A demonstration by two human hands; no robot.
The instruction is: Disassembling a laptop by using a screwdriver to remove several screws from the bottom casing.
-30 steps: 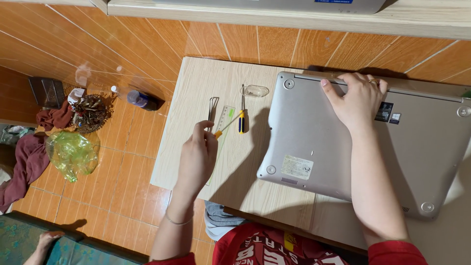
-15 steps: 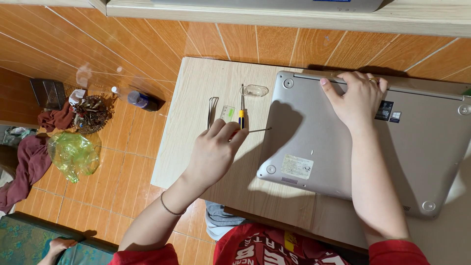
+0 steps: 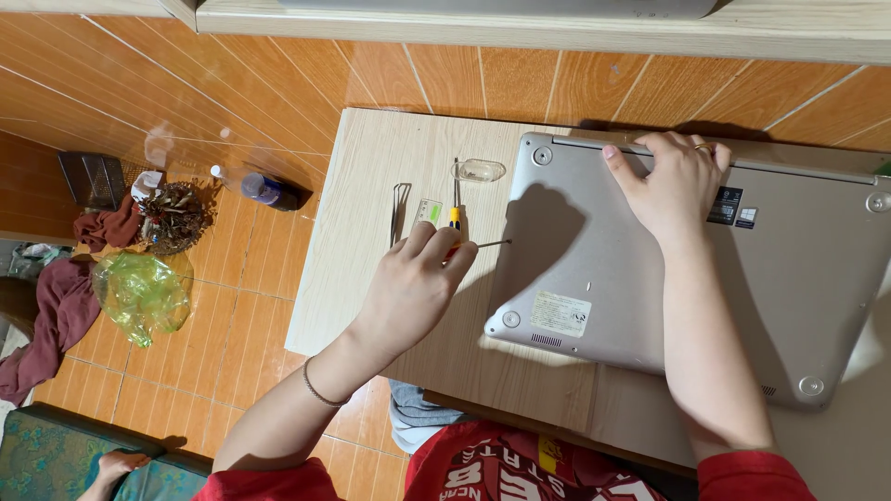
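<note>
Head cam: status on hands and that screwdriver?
Left hand grips a small screwdriver, tip toward the laptop. Right hand flat on the laptop's upturned base. Tweezers and second screwdriver lie beside the left hand.

Bright, sharp overhead view; hard shadows fall leftward, with slight edge distortion.

Orange tiled floor (image 3: 232,306), pale table (image 3: 371,186).

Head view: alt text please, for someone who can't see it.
A left hand holds a small screwdriver, tip toward an upturned silver laptop steadied by the right hand on a pale wooden table. Tweezers lie nearby.
</note>
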